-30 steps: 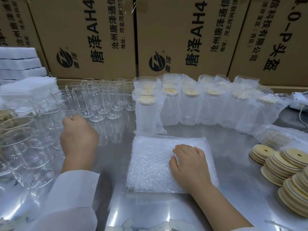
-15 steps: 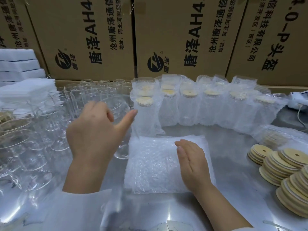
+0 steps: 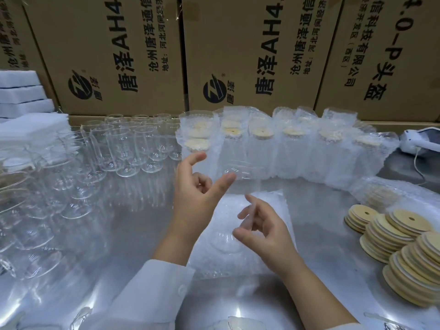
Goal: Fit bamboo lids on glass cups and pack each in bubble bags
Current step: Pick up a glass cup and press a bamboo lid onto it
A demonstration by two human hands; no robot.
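Steel table [image 3: 333,270], cardboard boxes [image 3: 250,55] behind; left hand [image 3: 195,201], right hand [image 3: 264,232] grip glass cup [image 3: 226,241].

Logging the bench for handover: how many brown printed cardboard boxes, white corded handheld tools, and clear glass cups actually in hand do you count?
Brown printed cardboard boxes: 4
White corded handheld tool: 1
Clear glass cup, held between left hand and right hand: 1
Total: 6
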